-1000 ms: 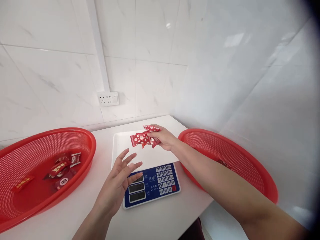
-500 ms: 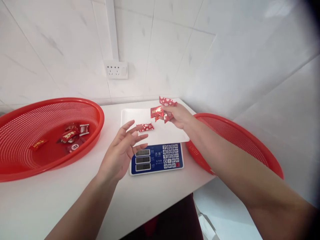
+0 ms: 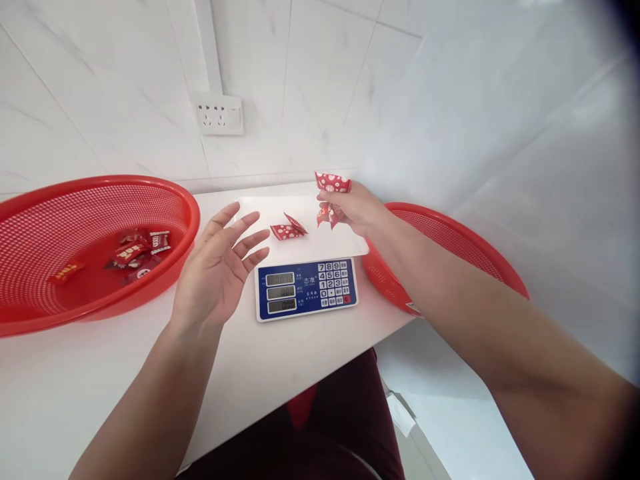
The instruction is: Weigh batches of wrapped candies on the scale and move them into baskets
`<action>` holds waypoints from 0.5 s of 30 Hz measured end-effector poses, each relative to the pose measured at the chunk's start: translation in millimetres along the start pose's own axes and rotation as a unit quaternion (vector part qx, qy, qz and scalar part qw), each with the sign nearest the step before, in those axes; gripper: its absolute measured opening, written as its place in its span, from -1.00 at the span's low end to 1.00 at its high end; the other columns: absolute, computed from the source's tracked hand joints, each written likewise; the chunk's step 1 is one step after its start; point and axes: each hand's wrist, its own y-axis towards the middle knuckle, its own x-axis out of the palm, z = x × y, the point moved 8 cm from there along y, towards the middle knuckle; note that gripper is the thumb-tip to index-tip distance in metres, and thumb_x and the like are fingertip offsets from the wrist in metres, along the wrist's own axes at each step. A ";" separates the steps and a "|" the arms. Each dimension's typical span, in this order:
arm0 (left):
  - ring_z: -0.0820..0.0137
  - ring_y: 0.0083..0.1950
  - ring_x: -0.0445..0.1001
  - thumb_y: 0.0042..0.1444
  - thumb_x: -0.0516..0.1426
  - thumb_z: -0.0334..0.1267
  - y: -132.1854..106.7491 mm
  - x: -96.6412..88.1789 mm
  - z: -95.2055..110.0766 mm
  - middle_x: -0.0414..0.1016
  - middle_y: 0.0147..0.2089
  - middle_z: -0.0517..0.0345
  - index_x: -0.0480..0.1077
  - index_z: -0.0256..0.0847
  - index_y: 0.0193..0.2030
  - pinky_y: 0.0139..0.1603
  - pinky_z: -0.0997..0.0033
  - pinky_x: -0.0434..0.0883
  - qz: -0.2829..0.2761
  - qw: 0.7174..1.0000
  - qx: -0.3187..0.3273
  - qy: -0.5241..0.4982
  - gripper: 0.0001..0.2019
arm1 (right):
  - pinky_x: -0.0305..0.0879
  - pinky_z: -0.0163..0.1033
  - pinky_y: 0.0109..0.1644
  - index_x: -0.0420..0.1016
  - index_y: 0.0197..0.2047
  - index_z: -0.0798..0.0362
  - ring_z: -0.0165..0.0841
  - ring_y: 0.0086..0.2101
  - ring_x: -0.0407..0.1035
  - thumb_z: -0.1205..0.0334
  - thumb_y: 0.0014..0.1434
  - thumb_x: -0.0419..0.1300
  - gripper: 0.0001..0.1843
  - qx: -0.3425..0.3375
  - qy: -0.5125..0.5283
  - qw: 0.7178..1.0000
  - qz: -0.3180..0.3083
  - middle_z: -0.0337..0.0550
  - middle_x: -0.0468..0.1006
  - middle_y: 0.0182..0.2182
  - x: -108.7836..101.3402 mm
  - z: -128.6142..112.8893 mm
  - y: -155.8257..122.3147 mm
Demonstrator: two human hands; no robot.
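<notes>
My right hand (image 3: 353, 203) is closed round several red candy packets (image 3: 333, 182), held above the right part of the scale's white tray (image 3: 325, 248). Two more red packets (image 3: 287, 231) lie on that tray, one leaning over the other. With fingers spread and nothing in them, my left hand (image 3: 220, 267) hovers just left of the scale. The digital scale (image 3: 306, 288) has a blue panel with small displays and a keypad.
On the left stands a red mesh basket (image 3: 95, 313) with several wrapped candies (image 3: 133, 252) inside. A second red basket (image 3: 460, 240) is at the right, partly behind my right arm. A wall socket (image 3: 219, 115) sits above the white table (image 3: 280, 360).
A second packet has left my right hand and rests on the tray against the first. My left hand has drawn back to the left. The whole view has shifted slightly.
</notes>
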 end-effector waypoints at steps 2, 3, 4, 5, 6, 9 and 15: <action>0.45 -0.16 0.48 0.04 0.16 -0.30 -0.2 0.3 -1.1 0.41 0.02 0.14 0.31 -0.09 -0.05 -0.26 0.51 0.43 -0.002 1.000 -0.006 0.002 -0.70 | 0.35 -0.29 -0.50 0.31 -0.34 0.04 -0.45 -0.58 0.36 0.42 0.09 0.19 -0.88 0.011 0.010 1.000 0.004 -0.26 0.43 -0.50 -4.7 4.6 -1.6; 0.46 -0.16 0.47 0.04 0.16 -0.29 -0.1 0.5 -2.0 0.40 0.03 0.14 0.31 -0.09 -0.05 -0.26 0.51 0.43 -0.003 1.000 -0.009 0.002 -0.70 | 0.36 -0.29 -0.50 0.32 -0.34 0.05 -0.45 -0.57 0.37 0.41 0.09 0.18 -0.89 0.018 0.016 1.000 0.007 -0.24 0.45 -0.47 -6.4 7.2 -2.1; 0.46 -0.16 0.47 0.04 0.16 -0.29 0.0 0.6 -3.2 0.40 0.03 0.14 0.31 -0.09 -0.04 -0.26 0.52 0.42 -0.004 1.000 -0.013 0.001 -0.70 | 0.36 -0.30 -0.50 0.33 -0.34 0.05 -0.45 -0.56 0.37 0.40 0.10 0.18 -0.91 0.025 0.027 0.999 0.009 -0.22 0.47 -0.44 -7.6 9.8 -2.7; 0.46 -0.16 0.46 0.04 0.16 -0.28 0.1 0.9 -4.8 0.39 0.04 0.13 0.31 -0.09 -0.04 -0.26 0.52 0.42 -0.004 1.000 -0.017 0.000 -0.70 | 0.37 -0.30 -0.49 0.35 -0.34 0.06 -0.45 -0.54 0.38 0.40 0.11 0.18 -0.92 0.033 0.043 0.998 0.010 -0.21 0.48 -0.41 -7.8 12.1 -3.7; 0.46 -0.16 0.46 0.04 0.16 -0.28 0.2 1.7 -6.9 0.39 0.04 0.13 0.31 -0.10 -0.05 -0.26 0.52 0.41 -0.007 1.000 -0.022 -0.001 -0.70 | 0.39 -0.31 -0.47 0.36 -0.35 0.06 -0.45 -0.51 0.40 0.39 0.12 0.17 -0.94 0.041 0.067 0.997 0.012 -0.19 0.49 -0.39 -7.0 13.8 -5.4; 0.43 -0.13 0.43 0.03 0.16 -0.27 -0.5 5.7 -16.9 0.38 0.02 0.11 0.31 -0.10 -0.05 -0.21 0.45 0.40 -0.023 0.999 -0.044 0.005 -0.69 | 0.45 -0.29 -0.36 0.39 -0.38 0.07 -0.42 -0.40 0.42 0.38 0.16 0.14 -0.92 0.062 0.165 0.984 -0.006 -0.17 0.51 -0.37 4.2 15.0 -17.2; 0.31 0.05 0.34 0.03 0.20 -0.19 -3.4 19.6 -41.3 0.38 0.03 0.06 0.28 -0.08 0.01 -0.05 0.31 0.34 -0.098 0.989 -0.102 0.037 -0.62 | 0.46 -0.33 -0.30 0.51 -0.35 0.12 -0.41 -0.37 0.45 0.24 0.10 0.23 -0.89 0.065 0.242 0.948 -0.198 -0.11 0.56 -0.35 55.7 2.8 -67.6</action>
